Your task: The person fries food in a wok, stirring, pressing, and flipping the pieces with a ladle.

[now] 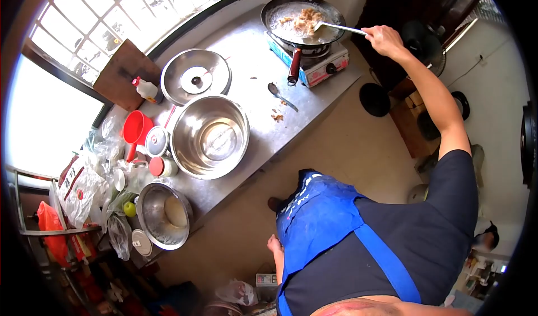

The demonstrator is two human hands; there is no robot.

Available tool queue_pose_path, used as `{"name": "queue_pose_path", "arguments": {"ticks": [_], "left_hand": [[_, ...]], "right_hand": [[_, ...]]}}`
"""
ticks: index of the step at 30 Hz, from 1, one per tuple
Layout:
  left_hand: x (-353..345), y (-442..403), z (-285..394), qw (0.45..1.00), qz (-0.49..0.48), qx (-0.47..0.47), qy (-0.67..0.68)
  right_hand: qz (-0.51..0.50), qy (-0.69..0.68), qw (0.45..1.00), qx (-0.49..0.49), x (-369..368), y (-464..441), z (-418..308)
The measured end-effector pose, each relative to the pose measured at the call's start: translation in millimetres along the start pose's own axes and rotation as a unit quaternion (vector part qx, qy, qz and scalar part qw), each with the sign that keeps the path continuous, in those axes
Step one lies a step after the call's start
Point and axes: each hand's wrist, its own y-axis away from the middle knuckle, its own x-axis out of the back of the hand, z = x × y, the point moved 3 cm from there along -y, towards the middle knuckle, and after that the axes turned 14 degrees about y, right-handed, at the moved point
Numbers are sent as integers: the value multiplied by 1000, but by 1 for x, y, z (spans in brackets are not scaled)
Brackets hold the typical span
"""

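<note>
My right hand (383, 40) is closed round the handle of a spatula (343, 28) at the upper right. The spatula's blade rests among brown food (304, 22) in a dark wok (273, 8). Under the wok stands a portable gas stove (329, 66), and the wok's wooden handle points toward the counter's front edge. My left hand (274, 244) hangs low beside the blue apron (319, 204), away from the counter; its fingers are small and partly hidden.
On the steel counter (263, 131) are a large steel bowl (185, 134), a lid (174, 83), a spoon (283, 96), a red ladle (134, 126), jars and a smaller bowl (147, 204). A cutting board (126, 75) leans by the window. Plastic bags lie left.
</note>
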Motion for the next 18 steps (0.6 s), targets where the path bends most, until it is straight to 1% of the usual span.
{"name": "queue_pose_path", "arguments": {"ticks": [2, 5, 6, 8, 11, 12, 15, 18], "left_hand": [[1, -3, -4, 1000, -1, -8, 25], [0, 6, 8, 1000, -26, 11, -1], [1, 6, 9, 1000, -26, 13, 0], [4, 6, 10, 999, -7, 7, -45], [5, 12, 15, 999, -5, 23, -32], [6, 10, 12, 999, -5, 24, -31], [8, 4, 4, 1000, -5, 20, 3], [10, 2, -3, 1000, -3, 5, -24]], "right_hand": [[1, 20, 1000, -7, 17, 2, 7], [-9, 33, 999, -16, 47, 8, 11], [-5, 40, 999, -13, 54, 9, 13], [-13, 51, 998, -20, 67, 8, 17], [-8, 67, 997, -27, 79, 3, 19], [-7, 68, 997, -25, 78, 0, 19], [39, 42, 998, -19, 70, -18, 12], [38, 9, 999, -22, 42, -45, -6]]}}
